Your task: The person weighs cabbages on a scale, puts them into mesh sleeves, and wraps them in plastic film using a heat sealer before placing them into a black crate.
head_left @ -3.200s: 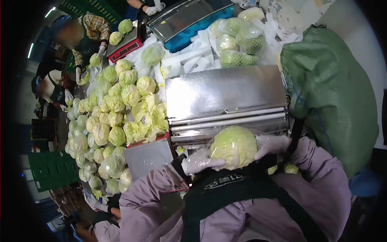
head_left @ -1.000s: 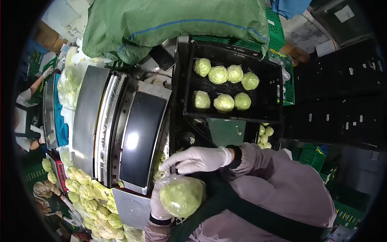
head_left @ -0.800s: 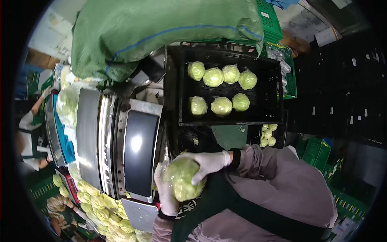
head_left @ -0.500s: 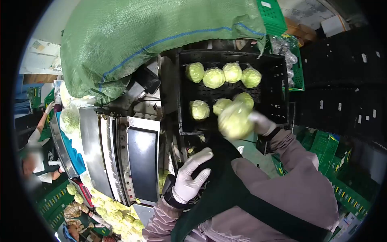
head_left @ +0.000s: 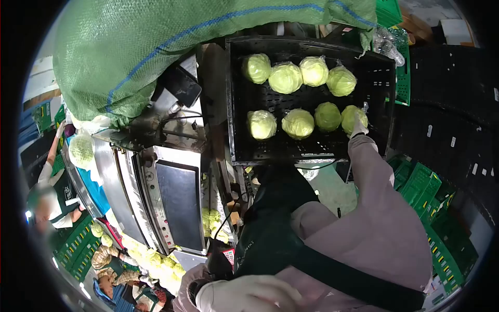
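Note:
My right hand (head_left: 358, 127), in a white glove, is on a plastic-wrapped cabbage (head_left: 351, 117) at the right end of the near row. The black crate (head_left: 312, 154) holds two rows of wrapped cabbages, and this one sits beside another cabbage (head_left: 327, 116). The fingers of the right hand are partly hidden, but they appear to grip the cabbage. Low in the view, my gloved left hand (head_left: 249, 294) is close to my body. Its fingers are smeared and I see no object in it.
Left of the crate stands a wrapping machine with a dark plate (head_left: 179, 205). A large green woven sack (head_left: 171, 47) bulges over the back. Green crates (head_left: 421, 184) stand at the right. Co-workers (head_left: 57, 203) are at the far left and lower left, near a cabbage pile (head_left: 156, 262).
My right hand has carried the cabbage forward and right, down into the near row of the crate. My left hand has dropped lower, toward my body. The view has shifted.

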Motion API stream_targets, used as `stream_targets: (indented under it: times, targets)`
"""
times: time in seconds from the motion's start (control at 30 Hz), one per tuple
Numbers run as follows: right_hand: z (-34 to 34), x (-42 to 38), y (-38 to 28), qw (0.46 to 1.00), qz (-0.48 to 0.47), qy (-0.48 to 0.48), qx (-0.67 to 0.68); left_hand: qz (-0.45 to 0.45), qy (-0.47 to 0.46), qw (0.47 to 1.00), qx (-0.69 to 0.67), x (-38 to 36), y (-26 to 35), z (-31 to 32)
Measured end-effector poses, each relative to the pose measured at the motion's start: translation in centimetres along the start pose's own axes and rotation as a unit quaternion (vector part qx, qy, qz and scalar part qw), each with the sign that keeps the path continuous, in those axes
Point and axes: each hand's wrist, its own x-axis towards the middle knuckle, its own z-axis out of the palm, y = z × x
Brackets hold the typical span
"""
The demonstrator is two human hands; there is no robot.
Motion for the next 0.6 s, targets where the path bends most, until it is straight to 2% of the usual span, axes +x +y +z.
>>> stream_targets:
  times: [0.03,0.07,0.1,0.13,0.17,0.2,0.23,0.27,0.3,0.33,0.37,0.4,0.43,0.47,0.5,0.57,0.6]
  targets:
    - [0.3,0.5,0.8,0.999,0.006,0.016,-0.028,-0.004,-0.060,0.998,-0.008,-0.5,-0.4,-1.0]
    - [0.6,1.0,1.5,0.998,0.011,0.032,-0.055,-0.008,0.068,0.997,-0.034,-2.8,-1.2,-0.1]
    - [0.6,1.5,2.4,0.995,0.015,0.048,-0.083,-0.045,0.090,0.992,0.070,-2.5,-0.8,-0.4]
    - [0.8,1.8,2.9,0.992,0.017,0.064,-0.109,-0.071,0.059,0.996,0.008,-4.0,-1.7,-1.7]
    - [1.1,1.2,2.6,0.988,0.016,0.077,-0.132,-0.073,0.234,0.968,0.051,-4.3,-1.8,-0.5]
    - [1.4,0.4,2.7,0.976,-0.170,0.064,-0.123,-0.088,0.366,0.923,0.074,-5.9,-2.6,0.8]
    - [0.8,-1.8,2.2,0.929,-0.350,0.049,-0.107,-0.114,0.432,0.889,0.096,-6.6,-2.9,0.9]
    - [-0.8,-6.2,0.6,0.877,-0.456,-0.032,-0.148,-0.122,0.485,0.860,0.095,-7.6,-3.5,1.0]
    - [-1.0,-9.9,0.1,0.875,-0.398,-0.276,0.015,-0.128,0.537,0.829,0.092,-8.7,-4.1,1.0]
    - [-0.6,-11.7,0.7,0.699,-0.680,-0.217,-0.057,-0.142,0.568,0.806,0.082,-10.1,-4.7,1.1]
    - [-2.9,-18.0,-0.2,0.694,-0.602,-0.393,0.021,-0.155,0.598,0.783,0.070,-11.6,-5.2,1.3]
    - [-3.2,-21.0,1.3,0.686,-0.464,-0.551,0.105,-0.169,0.616,0.766,0.063,-12.9,-5.6,1.6]
    - [-4.1,-23.9,2.6,0.656,-0.385,-0.636,0.133,-0.182,0.617,0.762,0.072,-14.2,-6.1,1.8]
    - [-5.8,-26.2,3.6,0.644,-0.312,-0.697,0.049,-0.199,0.626,0.751,0.066,-15.2,-6.5,2.1]
    - [-7.0,-28.4,5.1,0.625,-0.288,-0.725,0.036,-0.216,0.633,0.741,0.059,-16.0,-6.9,2.5]
    - [-10.2,-31.8,7.1,0.607,-0.382,-0.694,-0.069,-0.232,0.628,0.739,0.075,-17.5,-7.9,3.2]
    - [-11.1,-32.0,9.2,0.600,-0.370,-0.705,-0.081,-0.226,0.614,0.753,0.076,-18.5,-8.6,3.4]
